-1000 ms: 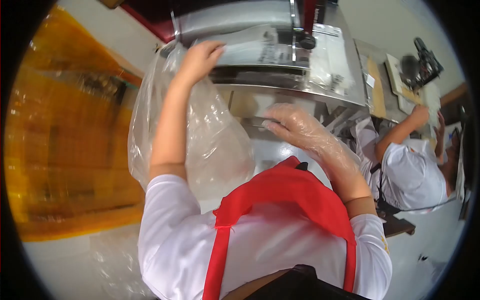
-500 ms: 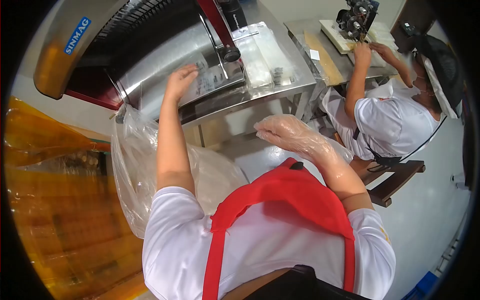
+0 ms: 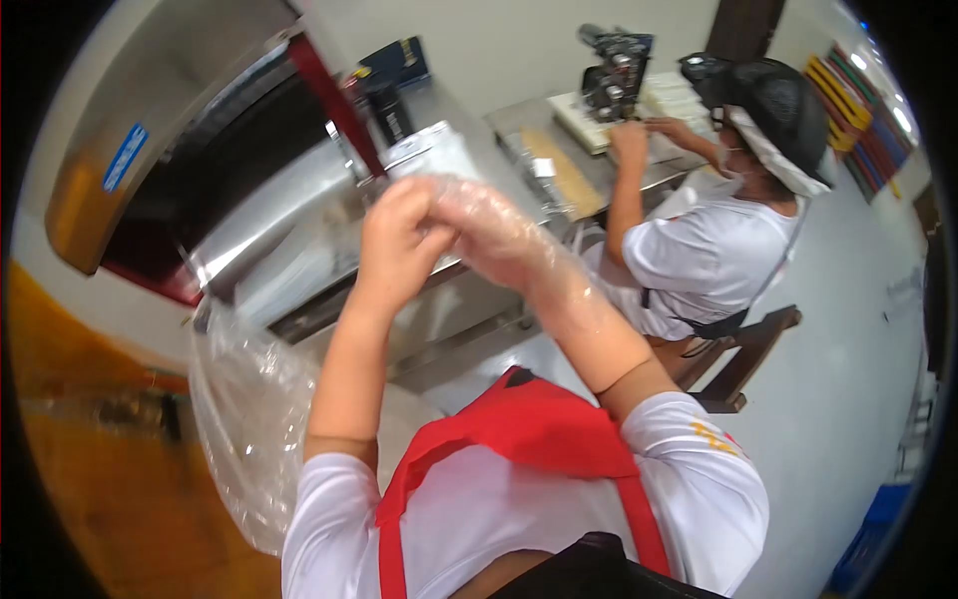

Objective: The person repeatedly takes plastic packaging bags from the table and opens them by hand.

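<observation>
My right hand [image 3: 469,218] wears a loose clear plastic glove [image 3: 534,262] that reaches past the wrist. My bare left hand [image 3: 397,235] meets it in front of the metal table, its fingers curled closed on the glove at the fingertip end. The right hand's own fingers are hidden behind the left hand and blurred by the crinkled plastic. Beyond both hands lies a stack of clear plastic bags [image 3: 434,152] on the metal table.
A machine with a silver hood [image 3: 85,190] and a red arm [image 3: 334,85] stands at the left. Below it hangs a large clear plastic bag [image 3: 249,409]. To the right, a co-worker [image 3: 714,245] sits on a wooden stool [image 3: 748,359] at a small machine [image 3: 617,75].
My left hand has left the machine's metal surface and come to my gloved right hand, closing on the glove. The right hand has moved up and left. The view has shifted rightward.
</observation>
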### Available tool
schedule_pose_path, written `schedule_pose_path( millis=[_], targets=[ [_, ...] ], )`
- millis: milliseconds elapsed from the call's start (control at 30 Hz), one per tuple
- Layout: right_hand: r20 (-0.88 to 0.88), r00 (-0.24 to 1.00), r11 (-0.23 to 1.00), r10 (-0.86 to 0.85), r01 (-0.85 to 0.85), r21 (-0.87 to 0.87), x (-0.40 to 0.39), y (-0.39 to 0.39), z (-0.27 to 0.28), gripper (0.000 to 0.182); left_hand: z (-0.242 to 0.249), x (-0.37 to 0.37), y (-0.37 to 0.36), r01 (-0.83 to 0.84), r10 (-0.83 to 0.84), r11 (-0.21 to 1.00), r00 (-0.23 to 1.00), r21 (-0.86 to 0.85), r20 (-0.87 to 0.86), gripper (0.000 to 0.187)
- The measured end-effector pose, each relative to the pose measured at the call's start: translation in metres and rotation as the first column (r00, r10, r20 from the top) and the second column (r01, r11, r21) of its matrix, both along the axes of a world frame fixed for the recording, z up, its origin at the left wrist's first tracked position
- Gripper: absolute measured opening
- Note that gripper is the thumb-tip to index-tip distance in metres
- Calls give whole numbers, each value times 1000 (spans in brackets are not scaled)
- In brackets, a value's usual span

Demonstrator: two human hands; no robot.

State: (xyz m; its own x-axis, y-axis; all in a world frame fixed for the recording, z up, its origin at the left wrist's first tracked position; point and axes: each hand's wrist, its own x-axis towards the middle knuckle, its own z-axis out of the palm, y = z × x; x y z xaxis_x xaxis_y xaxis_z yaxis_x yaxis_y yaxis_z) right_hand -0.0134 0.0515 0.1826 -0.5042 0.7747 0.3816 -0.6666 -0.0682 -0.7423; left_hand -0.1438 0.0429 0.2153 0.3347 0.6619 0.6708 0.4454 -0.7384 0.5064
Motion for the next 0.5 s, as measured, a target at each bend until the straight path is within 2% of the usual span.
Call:
schedule_pose_path(
  millis=[33, 67, 100, 133, 167, 200, 267, 300, 333, 367, 400, 433, 467, 500],
  targets=[
    [17, 999, 999, -37, 37, 14, 12, -3, -2, 49, -5, 5, -1, 32, -25, 996, 996, -83, 83, 11],
    [28, 999, 996, -38, 40, -85, 21, -8, -6, 47, -11, 8, 0, 69, -42, 984, 986, -164, 163, 12],
    [33, 999, 982, -36, 42, -183, 29, -12, -11, 45, -23, 11, 2, 100, -74, 984, 982, -145, 176, 12],
    [44, 997, 983, -63, 69, -168, 37, -15, -20, 45, -39, 14, 4, 280, -155, 922, 899, -267, 409, 13],
    [28, 999, 975, -44, 49, -216, 45, -19, -31, 45, -55, 17, 5, 469, -179, 814, 764, -343, 621, 15],
    [11, 1000, 963, -22, 25, -267, 53, -24, -43, 46, -71, 22, 5, 488, -199, 807, 754, -332, 626, 15],
    [102, 991, 948, -81, 108, -300, 68, -34, -60, 40, -98, 31, 2, 443, -257, 830, 843, -339, 473, 16],
    [180, 976, 925, -121, 176, -337, 75, -39, -65, 35, -108, 39, -4, 459, -272, 826, 833, -328, 482, 16],
    [189, 972, 925, -138, 195, -327, 81, -41, -68, 35, -116, 51, -13, 569, -269, 731, 748, -377, 607, 17],
    [628, 741, 889, -237, 425, -167, 87, -45, -70, 28, -125, 62, -20, 673, -243, 617, 655, -407, 715, 19],
    [901, 321, 830, -292, 553, 72, 92, -49, -73, 23, -137, 71, -25, 687, -261, 605, 648, -402, 716, 19],
    [900, 314, 817, -304, 571, 77, 96, -54, -81, 23, -152, 81, -27, 623, -81, 536, 710, -570, 700, 22],
    [910, 10, 788, -415, 503, 354, 99, -61, -93, 20, -168, 89, -30, 543, 94, 430, 767, -721, 634, 24],
    [814, -275, 732, -513, 355, 581, 102, -65, -105, 19, -188, 95, -31, 534, 75, 416, 787, -736, 613, 25]
  ],
)
